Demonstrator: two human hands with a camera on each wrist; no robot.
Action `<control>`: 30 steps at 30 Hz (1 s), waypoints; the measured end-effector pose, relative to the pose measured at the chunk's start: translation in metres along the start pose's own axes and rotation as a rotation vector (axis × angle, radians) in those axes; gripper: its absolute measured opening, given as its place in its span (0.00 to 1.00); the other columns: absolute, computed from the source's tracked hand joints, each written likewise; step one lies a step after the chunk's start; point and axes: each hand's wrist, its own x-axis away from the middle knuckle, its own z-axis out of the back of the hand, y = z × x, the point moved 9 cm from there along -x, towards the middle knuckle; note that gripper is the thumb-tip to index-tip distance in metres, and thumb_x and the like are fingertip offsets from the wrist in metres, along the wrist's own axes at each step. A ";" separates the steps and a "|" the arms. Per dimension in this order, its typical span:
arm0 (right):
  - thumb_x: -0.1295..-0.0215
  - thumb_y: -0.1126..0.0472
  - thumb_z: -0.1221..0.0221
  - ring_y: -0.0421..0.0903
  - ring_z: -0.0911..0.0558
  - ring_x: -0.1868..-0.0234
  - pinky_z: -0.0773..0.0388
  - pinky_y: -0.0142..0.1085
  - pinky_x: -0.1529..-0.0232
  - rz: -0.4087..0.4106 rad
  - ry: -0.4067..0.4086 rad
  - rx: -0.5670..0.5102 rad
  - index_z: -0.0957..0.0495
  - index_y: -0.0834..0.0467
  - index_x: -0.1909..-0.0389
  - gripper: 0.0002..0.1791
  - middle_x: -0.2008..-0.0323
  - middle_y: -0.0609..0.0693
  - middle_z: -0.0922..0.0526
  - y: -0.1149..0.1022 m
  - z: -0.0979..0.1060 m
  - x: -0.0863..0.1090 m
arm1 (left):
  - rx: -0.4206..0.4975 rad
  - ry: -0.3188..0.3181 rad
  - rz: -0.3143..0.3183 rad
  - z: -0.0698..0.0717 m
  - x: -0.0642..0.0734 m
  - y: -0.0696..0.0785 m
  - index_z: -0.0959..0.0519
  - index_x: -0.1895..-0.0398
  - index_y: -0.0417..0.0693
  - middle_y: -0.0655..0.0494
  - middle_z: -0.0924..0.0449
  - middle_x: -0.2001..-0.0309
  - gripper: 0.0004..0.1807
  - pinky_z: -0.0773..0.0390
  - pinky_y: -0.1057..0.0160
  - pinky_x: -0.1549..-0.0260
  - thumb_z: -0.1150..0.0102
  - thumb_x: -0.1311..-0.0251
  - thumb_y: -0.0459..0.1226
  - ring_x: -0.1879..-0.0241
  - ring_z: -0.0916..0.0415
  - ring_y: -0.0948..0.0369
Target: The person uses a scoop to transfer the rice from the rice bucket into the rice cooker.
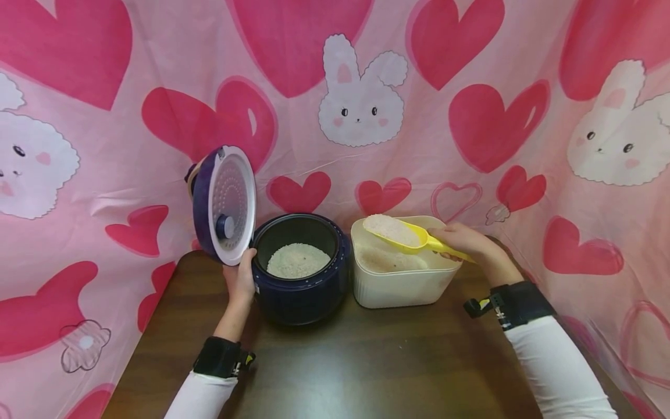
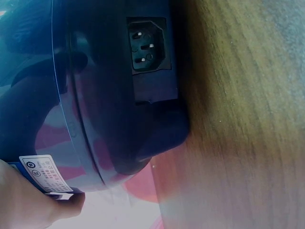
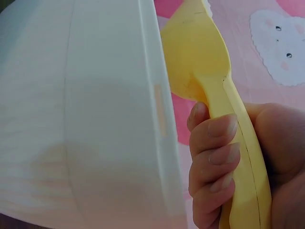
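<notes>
A dark blue rice cooker stands on the table with white rice in its pot. Its lid is tilted up at the left, white inner side showing. My left hand holds the cooker's left side near the hinge, and the lid hides some of its fingers. In my right hand is the handle of a yellow scoop, gripped with curled fingers. Rice is heaped in the scoop, above a cream rice bin right of the cooker.
A dark brown wooden table extends in front of the cooker and bin. Behind and at both sides hangs a pink cloth with hearts and rabbits. The left wrist view shows a power socket low on the cooker and a white label.
</notes>
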 end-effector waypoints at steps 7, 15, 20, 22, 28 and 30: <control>0.21 0.43 0.50 0.48 0.26 0.79 0.29 0.34 0.77 0.033 0.024 0.027 0.20 0.61 0.71 0.27 0.80 0.50 0.25 -0.020 -0.004 -0.007 | -0.007 -0.005 0.008 -0.001 -0.002 -0.001 0.25 0.46 0.43 0.53 0.24 0.52 0.20 0.35 0.70 0.47 0.39 0.40 0.40 0.54 0.31 0.61; 0.22 0.41 0.49 0.50 0.26 0.78 0.28 0.36 0.76 0.077 0.025 0.110 0.20 0.60 0.67 0.26 0.78 0.51 0.24 -0.055 -0.018 -0.021 | -0.021 -0.001 0.013 0.000 -0.001 -0.001 0.24 0.47 0.42 0.53 0.23 0.54 0.19 0.35 0.70 0.48 0.39 0.40 0.40 0.55 0.30 0.61; 0.21 0.43 0.49 0.51 0.26 0.78 0.29 0.35 0.77 0.112 0.011 0.132 0.21 0.61 0.63 0.24 0.75 0.53 0.24 -0.080 -0.029 -0.033 | -0.010 -0.009 0.016 -0.001 -0.003 -0.002 0.25 0.45 0.41 0.51 0.24 0.51 0.21 0.35 0.70 0.47 0.39 0.40 0.40 0.53 0.31 0.61; 0.21 0.44 0.49 0.51 0.26 0.78 0.28 0.35 0.77 0.120 0.022 0.151 0.22 0.61 0.64 0.24 0.75 0.54 0.23 -0.090 -0.032 -0.037 | -0.010 -0.010 0.015 -0.001 -0.003 -0.002 0.25 0.45 0.41 0.51 0.23 0.50 0.21 0.35 0.70 0.46 0.39 0.40 0.40 0.53 0.31 0.61; 0.21 0.46 0.48 0.53 0.24 0.78 0.27 0.33 0.75 0.109 0.073 0.260 0.20 0.61 0.69 0.24 0.75 0.56 0.21 -0.114 -0.039 -0.044 | -0.005 -0.009 0.007 -0.002 -0.004 -0.001 0.25 0.45 0.41 0.53 0.24 0.52 0.21 0.35 0.70 0.47 0.39 0.40 0.40 0.53 0.31 0.61; 0.21 0.44 0.48 0.53 0.24 0.77 0.27 0.33 0.75 0.083 0.087 0.311 0.19 0.60 0.71 0.26 0.76 0.55 0.20 -0.118 -0.041 -0.045 | -0.009 -0.007 0.007 -0.001 -0.003 -0.002 0.24 0.46 0.41 0.53 0.24 0.53 0.20 0.35 0.70 0.47 0.39 0.40 0.40 0.54 0.31 0.61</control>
